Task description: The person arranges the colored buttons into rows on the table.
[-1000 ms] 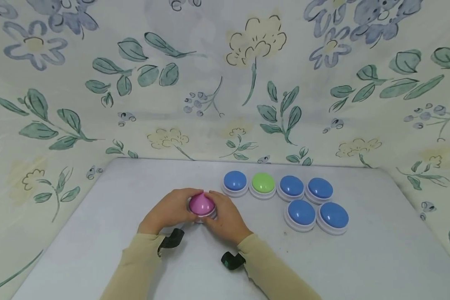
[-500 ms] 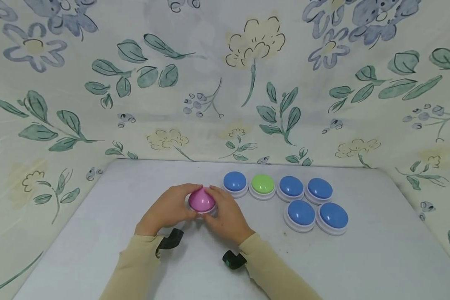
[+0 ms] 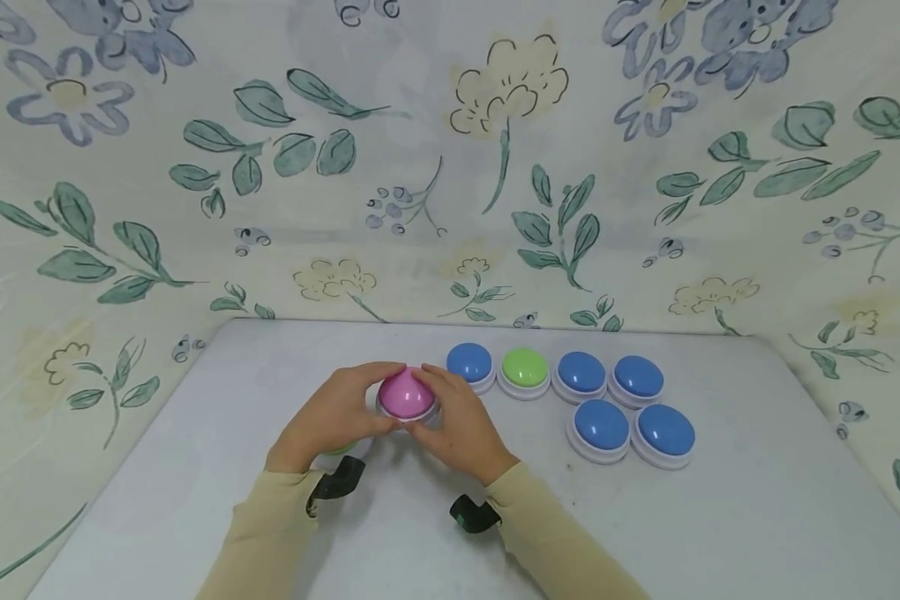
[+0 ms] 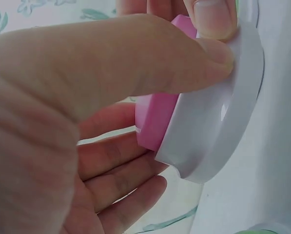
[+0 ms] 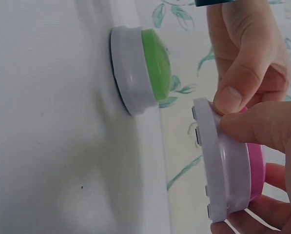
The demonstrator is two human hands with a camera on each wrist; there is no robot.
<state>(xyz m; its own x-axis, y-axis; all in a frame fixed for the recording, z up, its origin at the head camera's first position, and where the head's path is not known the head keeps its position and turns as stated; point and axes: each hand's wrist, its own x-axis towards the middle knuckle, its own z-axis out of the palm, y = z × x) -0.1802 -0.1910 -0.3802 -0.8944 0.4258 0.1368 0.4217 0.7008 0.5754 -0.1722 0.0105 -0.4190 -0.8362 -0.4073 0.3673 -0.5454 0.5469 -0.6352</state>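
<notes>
Both hands hold a pink push button (image 3: 407, 395) with a white round base in the head view. My left hand (image 3: 333, 417) grips its left side, and my right hand (image 3: 465, 429) its right side, thumbs at the near edge. The right wrist view shows the white base (image 5: 225, 165) raised off the table, with small feet on its underside. Both thumbs press its rim there, while other fingers curl toward the pink dome (image 5: 256, 170). A green push button (image 5: 156, 66) stands on the table below. In the head view, a green sliver (image 3: 342, 448) shows beneath my left hand.
A back row holds a blue button (image 3: 469, 363), a green button (image 3: 525, 367) and two more blue ones. Two blue buttons (image 3: 602, 425) sit in front at the right. Floral cloth (image 3: 420, 167) hangs behind the white table (image 3: 757, 517).
Both hands have carried the pink button up and slightly right, away from the body. A green sliver has come into view under the left hand. The other buttons have stayed put.
</notes>
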